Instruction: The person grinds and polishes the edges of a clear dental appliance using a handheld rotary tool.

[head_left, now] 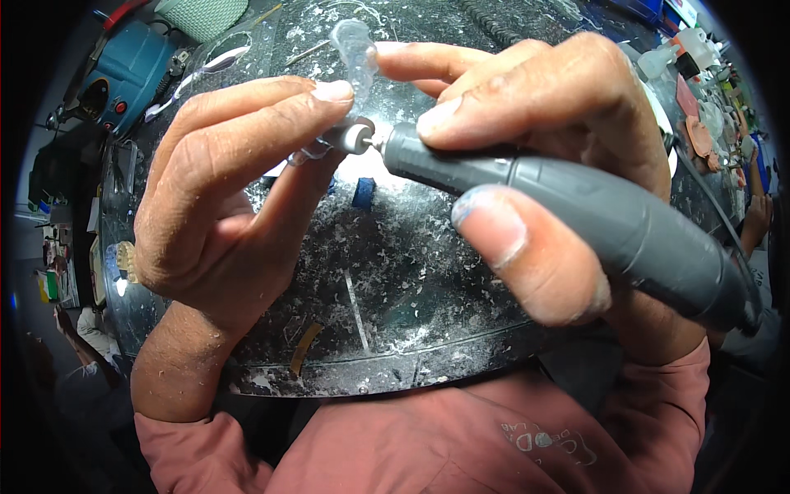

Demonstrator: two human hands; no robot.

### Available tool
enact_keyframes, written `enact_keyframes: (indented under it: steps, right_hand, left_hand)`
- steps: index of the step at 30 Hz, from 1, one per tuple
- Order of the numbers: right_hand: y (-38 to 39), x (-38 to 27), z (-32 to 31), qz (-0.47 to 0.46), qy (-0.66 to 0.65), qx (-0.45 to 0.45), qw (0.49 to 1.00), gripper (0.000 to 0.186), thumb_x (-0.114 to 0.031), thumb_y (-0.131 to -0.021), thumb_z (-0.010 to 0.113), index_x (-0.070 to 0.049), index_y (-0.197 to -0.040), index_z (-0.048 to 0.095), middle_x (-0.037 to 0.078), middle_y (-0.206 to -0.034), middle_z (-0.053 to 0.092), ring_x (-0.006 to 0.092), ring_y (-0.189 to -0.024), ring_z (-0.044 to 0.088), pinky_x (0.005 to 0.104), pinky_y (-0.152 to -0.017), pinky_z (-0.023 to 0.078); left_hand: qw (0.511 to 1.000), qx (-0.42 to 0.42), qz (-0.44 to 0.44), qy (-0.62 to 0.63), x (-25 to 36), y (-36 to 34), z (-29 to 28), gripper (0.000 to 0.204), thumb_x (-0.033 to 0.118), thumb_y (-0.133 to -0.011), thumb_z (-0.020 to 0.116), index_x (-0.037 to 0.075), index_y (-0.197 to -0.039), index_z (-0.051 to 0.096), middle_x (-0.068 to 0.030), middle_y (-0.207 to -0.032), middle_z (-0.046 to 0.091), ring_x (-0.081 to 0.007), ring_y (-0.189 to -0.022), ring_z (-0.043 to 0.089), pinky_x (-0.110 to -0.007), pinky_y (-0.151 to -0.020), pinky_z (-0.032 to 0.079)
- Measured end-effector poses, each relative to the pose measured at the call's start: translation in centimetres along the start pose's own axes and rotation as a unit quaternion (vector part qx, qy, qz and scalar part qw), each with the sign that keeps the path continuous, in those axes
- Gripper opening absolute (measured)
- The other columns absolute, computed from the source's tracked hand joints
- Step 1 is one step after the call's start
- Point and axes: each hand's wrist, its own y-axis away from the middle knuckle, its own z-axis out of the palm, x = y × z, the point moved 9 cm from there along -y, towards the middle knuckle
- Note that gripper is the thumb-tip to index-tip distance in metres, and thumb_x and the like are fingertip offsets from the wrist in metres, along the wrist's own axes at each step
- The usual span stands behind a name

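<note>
Head view: the left hand [222, 198] pinches a clear plastic piece [352, 58] between thumb and fingertips, its upper end rising above them. The right hand [535, 165] is wrapped tight around a grey rotary handpiece [592, 210], whose small white wheel [356, 138] touches the piece just below the left thumb tip (over a dust-flecked dark bench [387, 288]).

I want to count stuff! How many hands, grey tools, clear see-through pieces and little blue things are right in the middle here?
Hands: 2, the left hand and the right hand
Grey rotary tool: 1
Clear plastic piece: 1
Small blue piece on the dusty table: 1
Total: 5
</note>
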Motion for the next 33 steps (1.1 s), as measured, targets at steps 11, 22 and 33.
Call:
enact_keyframes:
  steps: [11,22,33]
  right_hand:
    - [0.2,-0.6,0.6,-0.181,0.035,-0.023,0.983,0.029,-0.008,-0.071,0.063,0.001,-0.094,0.048,0.014,-0.083,0.052,0.0208,-0.078,0.053,0.0531,-0.088,0.042]
    - [0.3,-1.4,0.7,-0.193,0.011,-0.047,0.980,0.034,-0.003,-0.072,0.059,0.004,-0.100,0.041,0.018,-0.083,0.048,0.0219,-0.076,0.051,0.0542,-0.086,0.045]
    - [0.8,-1.5,1.2,-0.174,0.044,-0.030,0.983,0.032,0.001,-0.069,0.060,0.003,-0.097,0.045,0.016,-0.084,0.049,0.0205,-0.075,0.052,0.0446,-0.079,0.045]
  left_hand:
    - [0.981,0.065,-0.138,0.121,-1.0,1.1,0.0,0.029,-0.010,-0.072,0.062,-0.008,-0.099,0.053,-0.0175,-0.102,0.057,-0.0232,-0.098,0.056,-0.033,-0.090,0.043]
    - [0.985,0.060,-0.134,0.085,-1.0,0.8,0.0,0.028,-0.009,-0.072,0.064,-0.006,-0.098,0.053,-0.0154,-0.099,0.057,-0.0220,-0.098,0.056,-0.032,-0.090,0.043]
    - [0.990,0.036,-0.125,0.052,-1.1,1.1,-0.2,0.028,-0.008,-0.073,0.064,-0.007,-0.099,0.052,-0.0169,-0.101,0.057,-0.0223,-0.100,0.055,-0.033,-0.090,0.043]
